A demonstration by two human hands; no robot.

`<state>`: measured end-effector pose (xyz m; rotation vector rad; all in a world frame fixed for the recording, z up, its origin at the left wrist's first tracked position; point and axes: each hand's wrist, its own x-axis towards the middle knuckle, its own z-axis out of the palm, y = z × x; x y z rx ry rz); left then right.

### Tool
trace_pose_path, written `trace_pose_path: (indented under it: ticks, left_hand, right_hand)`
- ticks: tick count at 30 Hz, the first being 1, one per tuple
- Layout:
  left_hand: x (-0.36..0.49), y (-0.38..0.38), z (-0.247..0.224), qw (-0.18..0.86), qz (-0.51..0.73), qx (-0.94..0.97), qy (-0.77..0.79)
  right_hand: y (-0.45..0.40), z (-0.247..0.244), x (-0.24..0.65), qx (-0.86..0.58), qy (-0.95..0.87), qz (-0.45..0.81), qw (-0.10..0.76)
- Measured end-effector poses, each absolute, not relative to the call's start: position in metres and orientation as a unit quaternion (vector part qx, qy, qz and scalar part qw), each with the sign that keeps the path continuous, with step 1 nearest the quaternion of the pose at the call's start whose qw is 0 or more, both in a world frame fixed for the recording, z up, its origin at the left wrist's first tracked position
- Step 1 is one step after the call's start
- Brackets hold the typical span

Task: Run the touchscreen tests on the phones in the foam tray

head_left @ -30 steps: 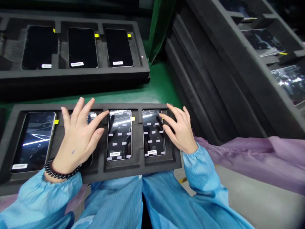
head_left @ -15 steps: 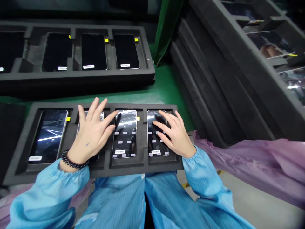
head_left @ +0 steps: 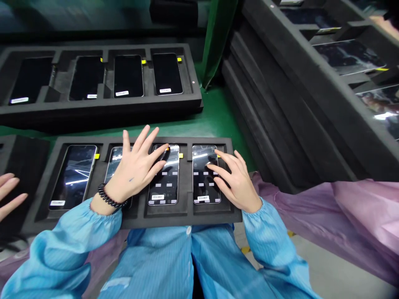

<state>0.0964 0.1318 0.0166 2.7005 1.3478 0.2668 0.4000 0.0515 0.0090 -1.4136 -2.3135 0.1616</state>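
Head view: the left hand (head_left: 135,169), spread wide, has shifted rightward over a phone (head_left: 164,180), the right hand (head_left: 238,180) spread too.

Left grip (head_left: 136,170) has shifted right along the tray (head_left: 187,219).

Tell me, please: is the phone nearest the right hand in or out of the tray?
In: the phone lies inside the rightmost compartment of the tray, with the compartment's walls around it.
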Motion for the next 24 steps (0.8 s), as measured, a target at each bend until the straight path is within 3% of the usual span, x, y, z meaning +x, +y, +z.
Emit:
trace_pose_path:
  ticks: [9, 24]
  left_hand:
    - [0.099, 0.124, 0.028, 0.041, 0.1, 0.893, 0.437]
    - [0.059, 0.065, 0.018, 0.087, 0.157, 0.855, 0.487]
  right_hand:
    - [0.036, 0.008, 0.414, -0.519, -0.82, 0.052, 0.237]
    - [0.035, 0.009, 0.403, -0.517, -0.831, 0.059, 0.194]
